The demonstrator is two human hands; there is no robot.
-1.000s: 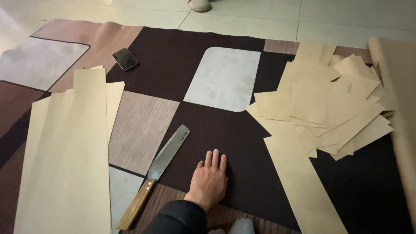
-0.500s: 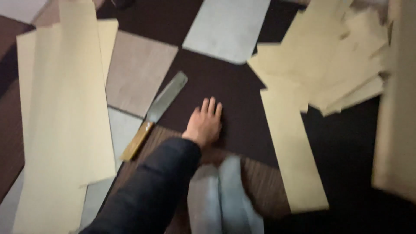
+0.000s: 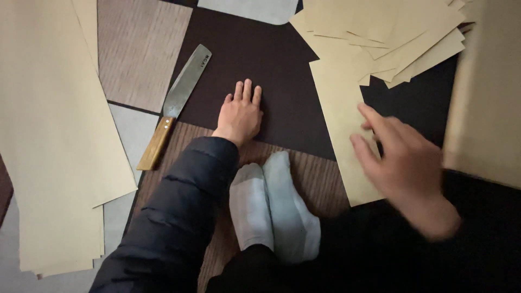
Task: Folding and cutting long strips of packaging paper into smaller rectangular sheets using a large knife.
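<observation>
Far left, we note a stack of long tan paper sheets (image 3: 49, 135) lying flat on the patchwork mat (image 3: 271, 59). Just right of it lies a knife (image 3: 175, 106) with a flat steel blade and wooden handle, angled up to the right, touching neither hand. Our left hand (image 3: 239, 115) rests palm down on the dark brown patch beside the blade, fingers (image 3: 247, 90) straight and together, gripping nothing. Below it, two feet in grey socks (image 3: 274, 209). Further right, a long tan paper strip (image 3: 336, 103) lies on the mat. Our right hand (image 3: 399, 157), blurred, hovers at the strip's right edge, fingers loosely spread, gripping nothing. Top right, a loose pile of tan sheets (image 3: 385, 32).
</observation>
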